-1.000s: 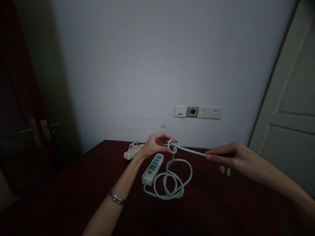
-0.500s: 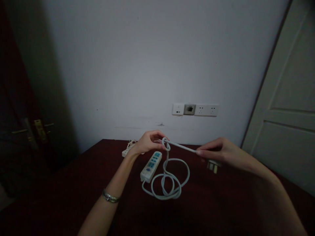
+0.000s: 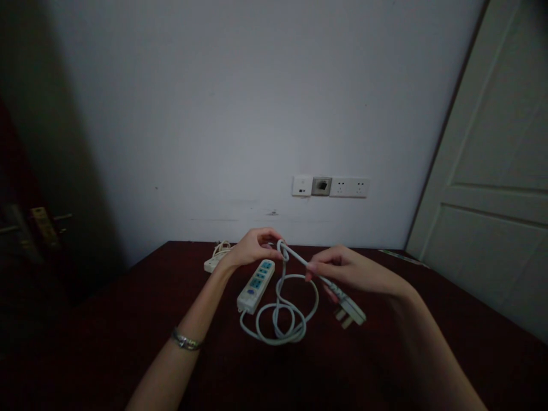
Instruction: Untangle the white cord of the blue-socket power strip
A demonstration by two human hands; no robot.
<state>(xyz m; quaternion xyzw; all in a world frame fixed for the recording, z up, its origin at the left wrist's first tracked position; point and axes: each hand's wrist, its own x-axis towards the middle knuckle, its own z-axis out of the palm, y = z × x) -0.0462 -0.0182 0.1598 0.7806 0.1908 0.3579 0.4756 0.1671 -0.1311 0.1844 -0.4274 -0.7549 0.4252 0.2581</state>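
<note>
A white power strip (image 3: 256, 278) with blue sockets lies on the dark red table (image 3: 128, 319). Its grey-white cable (image 3: 280, 322) is coiled in loops beside it. My left hand (image 3: 252, 247) pinches a small loop or knot of that cable above the strip. My right hand (image 3: 349, 269) grips the cable's free end close to that loop, and the plug (image 3: 351, 315) hangs below my fingers with its pins showing.
A second white power strip (image 3: 213, 261) with a pale cord lies at the table's far edge by the wall. Wall sockets (image 3: 330, 186) sit above the table. A white door (image 3: 492, 188) stands at the right, a dark door with a brass handle (image 3: 40, 224) at the left.
My right hand has slid leftward along the cable toward my left hand, and the plug now hangs in view below it. The loop at my left hand has tightened.
</note>
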